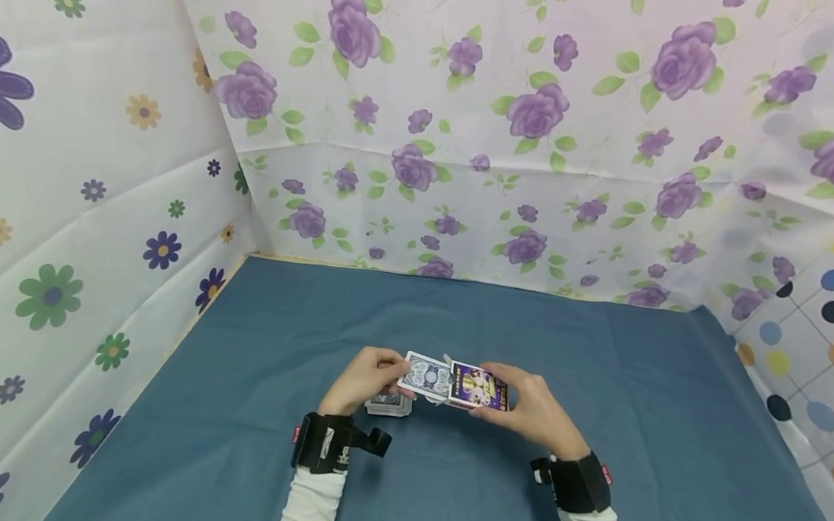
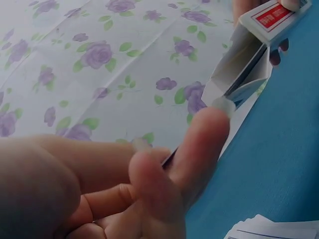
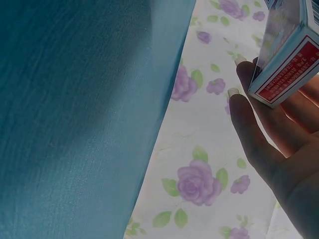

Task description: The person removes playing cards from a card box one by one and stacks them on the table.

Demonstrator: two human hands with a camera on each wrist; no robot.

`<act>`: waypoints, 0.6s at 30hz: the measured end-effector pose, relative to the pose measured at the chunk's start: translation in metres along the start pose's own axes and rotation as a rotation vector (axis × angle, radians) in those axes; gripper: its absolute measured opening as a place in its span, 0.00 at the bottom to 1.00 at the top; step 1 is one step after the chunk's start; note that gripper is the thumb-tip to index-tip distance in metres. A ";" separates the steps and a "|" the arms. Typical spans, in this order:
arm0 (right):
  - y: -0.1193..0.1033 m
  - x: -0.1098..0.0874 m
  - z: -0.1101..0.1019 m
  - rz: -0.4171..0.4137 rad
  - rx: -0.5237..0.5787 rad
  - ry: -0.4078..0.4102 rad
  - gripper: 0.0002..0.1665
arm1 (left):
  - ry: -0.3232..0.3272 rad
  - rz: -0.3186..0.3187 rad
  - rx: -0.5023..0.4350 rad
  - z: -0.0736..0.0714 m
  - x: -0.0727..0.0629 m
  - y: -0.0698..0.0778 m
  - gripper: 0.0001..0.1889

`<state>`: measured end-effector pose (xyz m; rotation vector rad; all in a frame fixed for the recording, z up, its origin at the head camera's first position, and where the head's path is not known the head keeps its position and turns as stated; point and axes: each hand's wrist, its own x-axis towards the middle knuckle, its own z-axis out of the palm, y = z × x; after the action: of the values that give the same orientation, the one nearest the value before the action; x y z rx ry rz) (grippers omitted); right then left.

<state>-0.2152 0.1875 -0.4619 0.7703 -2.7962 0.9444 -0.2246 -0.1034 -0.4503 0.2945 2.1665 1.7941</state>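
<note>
My left hand (image 1: 363,381) pinches a playing card (image 1: 428,376) with a blue-and-white patterned back, between thumb and fingers. The card's far end sits in the open mouth of a purple card box (image 1: 479,387), whose white flaps stick out. My right hand (image 1: 534,409) grips this box by its right end, thumb on the near side and fingers on the far side. The left wrist view shows the box's open end (image 2: 244,62) with a dark card edge inside. Below my left hand, a stack of playing cards (image 1: 388,407) lies on the table, partly hidden by the fingers.
A blue cloth (image 1: 451,476) covers the table. Behind it hangs a white sheet with purple roses (image 1: 413,168), and a flowered sheet (image 1: 50,297) lines the left side. A dotted sheet (image 1: 817,359) stands at the right. Each wrist wears a black strap (image 1: 324,443).
</note>
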 end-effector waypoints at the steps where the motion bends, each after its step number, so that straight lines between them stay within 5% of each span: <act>1: 0.000 0.000 0.000 -0.001 0.001 0.002 0.41 | 0.001 -0.004 -0.008 -0.001 -0.001 0.000 0.14; 18: 0.004 -0.001 0.001 0.016 -0.013 -0.002 0.41 | 0.212 -0.118 -0.019 -0.041 -0.007 -0.021 0.21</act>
<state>-0.2162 0.1896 -0.4652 0.7483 -2.8118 0.9278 -0.2320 -0.1470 -0.4634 -0.0298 2.2527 1.8511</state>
